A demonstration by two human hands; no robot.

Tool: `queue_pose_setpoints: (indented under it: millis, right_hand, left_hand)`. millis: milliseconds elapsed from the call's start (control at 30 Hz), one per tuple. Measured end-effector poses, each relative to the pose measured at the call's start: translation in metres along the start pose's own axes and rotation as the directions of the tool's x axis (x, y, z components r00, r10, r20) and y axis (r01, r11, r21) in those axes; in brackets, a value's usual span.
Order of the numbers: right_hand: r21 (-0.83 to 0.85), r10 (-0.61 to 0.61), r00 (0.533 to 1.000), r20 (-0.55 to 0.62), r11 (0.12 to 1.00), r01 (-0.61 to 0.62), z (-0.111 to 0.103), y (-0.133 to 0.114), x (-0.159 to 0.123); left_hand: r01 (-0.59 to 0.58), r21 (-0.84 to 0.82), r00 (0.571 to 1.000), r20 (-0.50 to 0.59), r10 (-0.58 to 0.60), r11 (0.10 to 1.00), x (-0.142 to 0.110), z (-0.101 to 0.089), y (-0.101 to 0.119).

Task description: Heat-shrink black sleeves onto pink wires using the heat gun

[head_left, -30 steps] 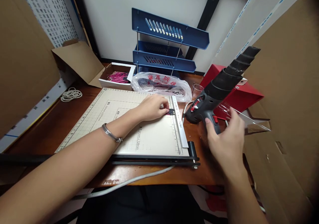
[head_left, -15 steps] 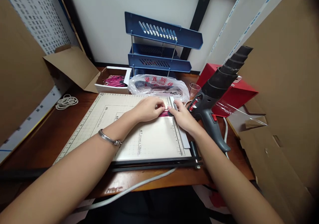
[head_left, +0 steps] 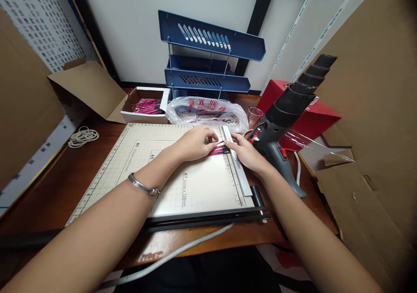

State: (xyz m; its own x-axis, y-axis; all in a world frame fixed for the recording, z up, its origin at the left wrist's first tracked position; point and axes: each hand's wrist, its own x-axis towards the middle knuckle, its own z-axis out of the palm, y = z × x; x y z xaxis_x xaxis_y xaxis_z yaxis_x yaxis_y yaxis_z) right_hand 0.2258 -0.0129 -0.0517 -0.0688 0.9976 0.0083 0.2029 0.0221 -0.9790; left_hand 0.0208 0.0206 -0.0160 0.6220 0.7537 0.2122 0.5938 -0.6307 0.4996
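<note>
A row of thin pink wires with black ends [head_left: 219, 151] lies on the cream board of a paper cutter [head_left: 163, 184], with the black ends at the white edge strip [head_left: 241, 173]. My left hand [head_left: 197, 143] has its fingers curled, thumb and fingertips closed on the pink part. From the other side, my right hand [head_left: 246, 151] pinches at the black ends, its thumb on top and its fingers over the strip. The fingertips partly hide the wires.
Behind the board stand a small box of pink wires [head_left: 146, 118], a clear plastic bag [head_left: 234, 112] and blue trays [head_left: 208, 84]. A heat gun [head_left: 275, 132] stands close on the right before a red box [head_left: 322, 114]. A white cable [head_left: 182, 249] crosses the front edge.
My right thumb and fingers have shifted slightly along the wires, and more of the black ends shows. My left hand stays nearly in place. The view has shifted a little.
</note>
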Motion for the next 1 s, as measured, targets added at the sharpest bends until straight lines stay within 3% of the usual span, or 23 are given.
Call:
queue_pose_setpoints:
  millis: [200, 433, 733, 867, 1000]
  right_hand:
    - [0.104, 0.102, 0.992, 0.073, 0.989, -0.109, -0.002, -0.014, 0.0]
    - [-0.009, 0.055, 0.996, 0.07, 0.998, -0.054, 0.0, -0.008, 0.0]
    - [0.099, 0.021, 0.989, 0.147, 0.994, -0.036, -0.006, -0.005, -0.009]
    - [0.104, 0.04, 0.992, 0.118, 0.993, -0.052, -0.004, -0.003, -0.007]
    - [0.067, 0.018, 1.0, 0.018, 0.998, -0.019, -0.001, -0.002, -0.001]
  left_hand:
    - [-0.015, -0.045, 0.999, 0.042, 0.017, 0.999, -0.001, -0.004, 0.003]
    - [-0.02, -0.074, 0.998, 0.056, 0.024, 0.997, 0.0, -0.005, 0.003]
    - [-0.035, -0.133, 0.995, 0.086, 0.047, 0.991, -0.003, -0.009, 0.007]
    - [-0.023, -0.114, 0.995, 0.098, 0.034, 0.993, -0.003, -0.009, 0.006]
    - [-0.02, -0.102, 0.994, 0.107, 0.031, 0.995, -0.002, -0.009, 0.008]
